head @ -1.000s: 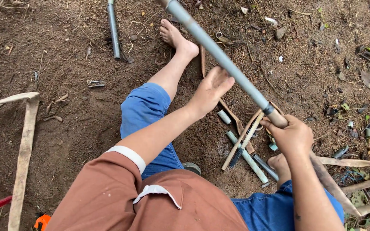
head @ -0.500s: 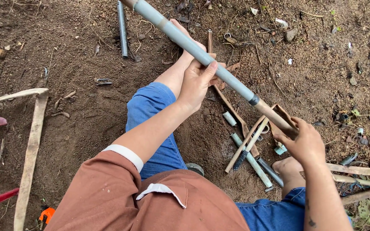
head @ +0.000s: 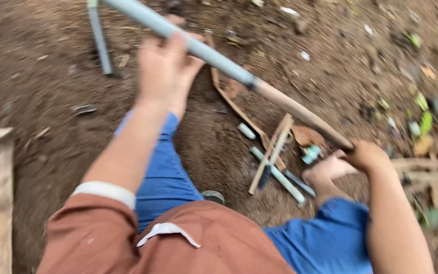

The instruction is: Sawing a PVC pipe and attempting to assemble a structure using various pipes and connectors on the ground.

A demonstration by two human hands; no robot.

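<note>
Near the top of the view, the left hand (head: pixel 164 63) is curled around a long grey pipe (head: pixel 188 43), fingers wrapped over it from the near side; the picture is blurred with motion, so the exact grip is hard to read. That pipe slants from the upper left corner down toward the right, and about halfway along it gives way to a brown wooden stick (head: pixel 300 112) that seems fitted into its end. Down at the lower end of the stick the right hand (head: pixel 368 155) is closed tight around the tip, just above the person's bent knee in blue trousers (head: pixel 325 243). Both hands thus hold the same long piece, well apart from each other, with it raised off the bare brown soil (head: pixel 41 76).

Under the stick, between the two legs, lies a small heap: thin wooden slats (head: pixel 272 152) crossing each other, a short grey pipe piece (head: pixel 280 175) and a pale stub (head: pixel 247 131) beside them. Another grey pipe (head: pixel 100 43) lies on the ground at the upper left, just beside the left hand in the view. A rust-coloured sleeve with a white cuff (head: pixel 105 192) covers the left upper arm. At the far left a pale wooden frame (head: pixel 3 193) rests on the dirt, and blurred leaves and litter scatter along the right edge
</note>
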